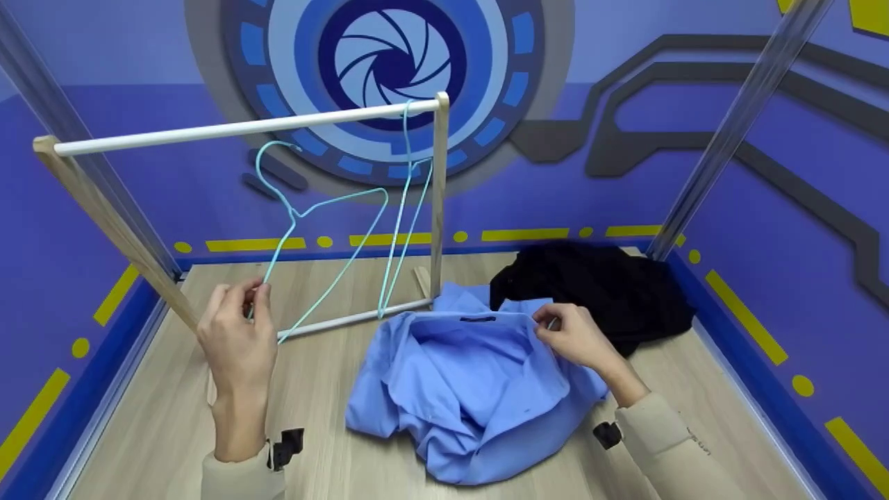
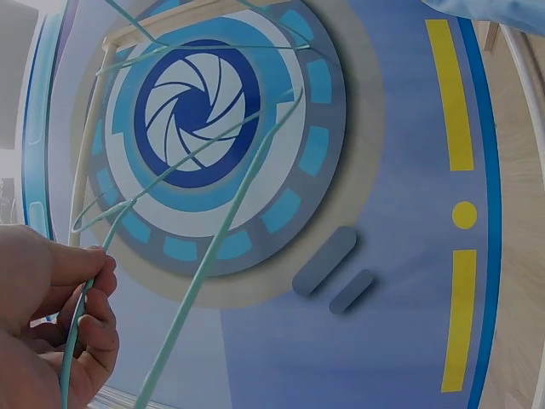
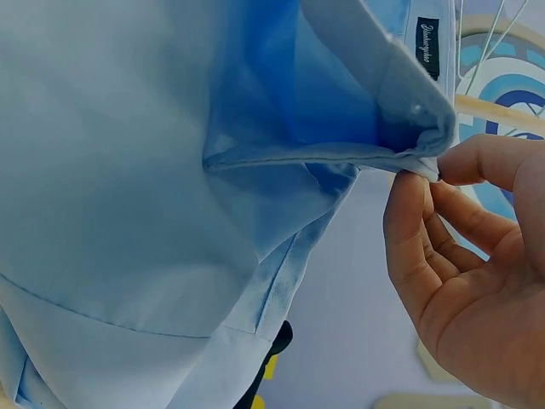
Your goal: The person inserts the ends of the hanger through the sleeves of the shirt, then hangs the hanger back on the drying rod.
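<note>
A light-blue shirt (image 1: 479,396) lies bunched on the wooden tabletop, its collar opening facing up with a dark label inside. My right hand (image 1: 576,335) pinches the edge of the collar at the right; the right wrist view shows thumb and fingertips on the collar cloth (image 3: 375,158). In my left hand (image 1: 239,333) is a mint-green wire hanger (image 1: 333,201), gripped by one side between thumb and fingers, its hook upward and free of the rail. The left wrist view shows the hanger wire (image 2: 204,264) running past the curled fingers.
A rack with a white rail (image 1: 243,127) and wooden posts (image 1: 439,201) stands at the left. A second mint hanger (image 1: 396,236) hangs near its right post. Crumpled black cloth (image 1: 590,292) lies behind the shirt. Blue patterned walls (image 1: 555,187) enclose the tabletop.
</note>
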A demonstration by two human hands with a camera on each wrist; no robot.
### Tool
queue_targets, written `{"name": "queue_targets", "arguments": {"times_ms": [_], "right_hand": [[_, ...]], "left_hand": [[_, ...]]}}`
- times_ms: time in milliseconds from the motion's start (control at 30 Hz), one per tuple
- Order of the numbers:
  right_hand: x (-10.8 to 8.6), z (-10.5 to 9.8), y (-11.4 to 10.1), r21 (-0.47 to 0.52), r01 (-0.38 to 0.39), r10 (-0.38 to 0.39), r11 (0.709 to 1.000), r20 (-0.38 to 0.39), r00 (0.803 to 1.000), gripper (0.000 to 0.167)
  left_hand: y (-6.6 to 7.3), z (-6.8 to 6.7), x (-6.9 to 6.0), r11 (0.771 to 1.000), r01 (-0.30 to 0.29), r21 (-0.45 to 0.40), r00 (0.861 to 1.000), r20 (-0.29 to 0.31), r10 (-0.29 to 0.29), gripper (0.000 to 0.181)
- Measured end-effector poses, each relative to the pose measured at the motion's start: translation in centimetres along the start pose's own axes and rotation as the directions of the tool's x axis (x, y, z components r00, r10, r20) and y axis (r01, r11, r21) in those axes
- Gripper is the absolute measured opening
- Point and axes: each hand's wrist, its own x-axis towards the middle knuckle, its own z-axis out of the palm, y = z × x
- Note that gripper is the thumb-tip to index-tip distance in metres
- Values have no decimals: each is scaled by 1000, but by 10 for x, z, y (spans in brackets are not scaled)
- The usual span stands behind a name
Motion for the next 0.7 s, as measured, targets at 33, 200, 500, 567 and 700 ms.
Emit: {"name": "queue_targets", "arguments": {"times_ms": [33,200,500,567,700], "right_hand": [[0,0,0,0,0,0,1000,1,1000,12],[0,-1,0,-6,-2,2,1000,-1,1000,11],[0,0,0,-6,0,0,1000,-2,1000,11],[0,-1,0,-6,2,-2,1000,-3,1000,11],[0,0,0,-5,3,-3,1000,1,1000,11]], "left_hand": [[0,0,0,1000,0,1,1000,5,0,13],[-2,1,-3,1000,-1,12,999,36,0,14],[-4,0,-6,998,11,59,998,67,-15,19],[-5,0,-7,997,14,74,997,74,-19,19],[-8,-1,-8,996,14,87,996,83,-22,18]]}}
